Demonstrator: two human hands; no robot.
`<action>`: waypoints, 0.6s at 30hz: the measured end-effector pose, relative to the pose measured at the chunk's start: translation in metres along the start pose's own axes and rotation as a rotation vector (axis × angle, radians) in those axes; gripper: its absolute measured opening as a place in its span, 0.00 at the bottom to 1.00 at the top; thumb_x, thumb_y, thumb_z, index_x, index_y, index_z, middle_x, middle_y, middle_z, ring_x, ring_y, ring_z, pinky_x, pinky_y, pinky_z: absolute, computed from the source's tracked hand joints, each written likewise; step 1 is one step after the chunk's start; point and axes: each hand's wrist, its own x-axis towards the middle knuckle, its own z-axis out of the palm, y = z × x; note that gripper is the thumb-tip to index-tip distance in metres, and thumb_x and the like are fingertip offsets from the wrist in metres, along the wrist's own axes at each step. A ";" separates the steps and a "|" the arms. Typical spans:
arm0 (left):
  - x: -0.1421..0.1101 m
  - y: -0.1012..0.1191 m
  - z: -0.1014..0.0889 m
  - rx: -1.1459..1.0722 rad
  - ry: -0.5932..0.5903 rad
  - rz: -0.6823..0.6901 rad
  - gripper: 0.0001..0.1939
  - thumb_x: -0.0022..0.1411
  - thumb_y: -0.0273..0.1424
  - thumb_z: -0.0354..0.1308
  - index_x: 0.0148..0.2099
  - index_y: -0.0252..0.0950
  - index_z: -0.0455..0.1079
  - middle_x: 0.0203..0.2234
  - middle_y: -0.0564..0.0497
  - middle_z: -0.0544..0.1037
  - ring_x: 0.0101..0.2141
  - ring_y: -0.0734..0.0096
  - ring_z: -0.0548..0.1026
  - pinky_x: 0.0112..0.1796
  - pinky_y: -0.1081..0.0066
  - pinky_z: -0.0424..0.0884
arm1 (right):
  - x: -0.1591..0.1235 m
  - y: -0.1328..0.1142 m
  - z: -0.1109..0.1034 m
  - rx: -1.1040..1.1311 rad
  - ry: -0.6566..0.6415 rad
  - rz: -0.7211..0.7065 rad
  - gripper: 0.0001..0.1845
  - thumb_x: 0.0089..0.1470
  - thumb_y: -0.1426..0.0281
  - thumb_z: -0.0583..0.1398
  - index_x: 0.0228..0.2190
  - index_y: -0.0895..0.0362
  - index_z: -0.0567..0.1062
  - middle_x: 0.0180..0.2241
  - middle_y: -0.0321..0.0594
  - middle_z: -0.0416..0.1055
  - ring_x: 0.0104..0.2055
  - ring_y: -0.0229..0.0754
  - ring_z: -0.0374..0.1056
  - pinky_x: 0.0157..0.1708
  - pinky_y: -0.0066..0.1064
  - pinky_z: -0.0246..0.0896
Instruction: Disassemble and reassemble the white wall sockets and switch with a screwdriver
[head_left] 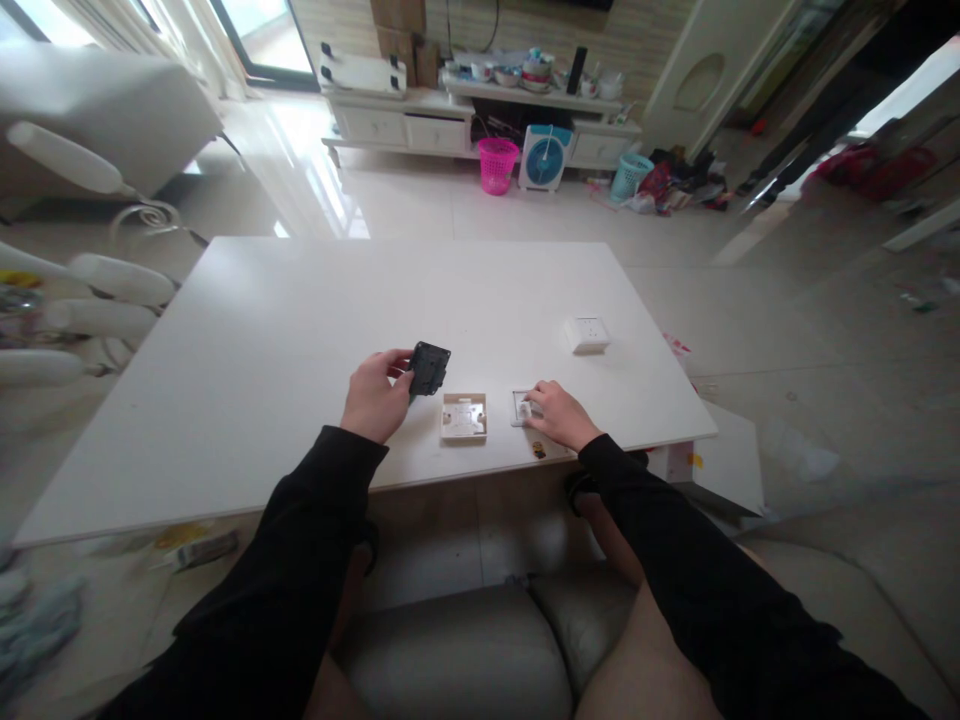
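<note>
My left hand point(377, 395) grips a black square socket module point(430, 369) by its edge, raised above the table. Below and to its right lies an open cream-white mounting box point(464, 420), its inside facing up with screw holes at the sides. Over a flat white square frame point(517, 417), my right hand point(559, 412) has its fingers closed around a small white piece point(525, 409), partly hidden by them. Close to the table's front edge sit small brass-coloured parts point(538, 450). Farther right stands a white wall socket block point(589, 335).
The white table point(337, 290) has its front edge just before my knees. White chairs point(120, 275) border its left end. A grey box point(716, 460) stands by the right corner. Beyond are a pink basket point(496, 166), a blue fan point(544, 158) and a low cabinet point(442, 133).
</note>
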 end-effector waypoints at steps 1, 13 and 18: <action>0.000 -0.001 0.000 0.000 -0.002 -0.001 0.17 0.59 0.24 0.57 0.50 0.34 0.79 0.40 0.44 0.82 0.37 0.64 0.79 0.48 0.61 0.75 | 0.001 -0.002 0.003 -0.020 0.006 0.000 0.13 0.59 0.68 0.64 0.46 0.58 0.77 0.46 0.49 0.73 0.51 0.52 0.65 0.51 0.38 0.62; -0.001 0.001 -0.001 -0.025 0.003 -0.006 0.17 0.58 0.23 0.57 0.49 0.33 0.79 0.41 0.44 0.82 0.36 0.64 0.80 0.47 0.61 0.76 | 0.013 -0.001 0.016 -0.016 0.026 0.110 0.09 0.59 0.69 0.63 0.42 0.57 0.78 0.47 0.49 0.74 0.52 0.52 0.63 0.52 0.40 0.63; -0.001 0.001 -0.003 -0.032 0.004 -0.002 0.18 0.58 0.23 0.57 0.50 0.33 0.79 0.40 0.45 0.82 0.36 0.64 0.79 0.47 0.62 0.76 | 0.012 -0.004 0.017 -0.041 0.069 0.143 0.11 0.60 0.64 0.62 0.39 0.58 0.78 0.45 0.51 0.74 0.51 0.53 0.63 0.52 0.40 0.62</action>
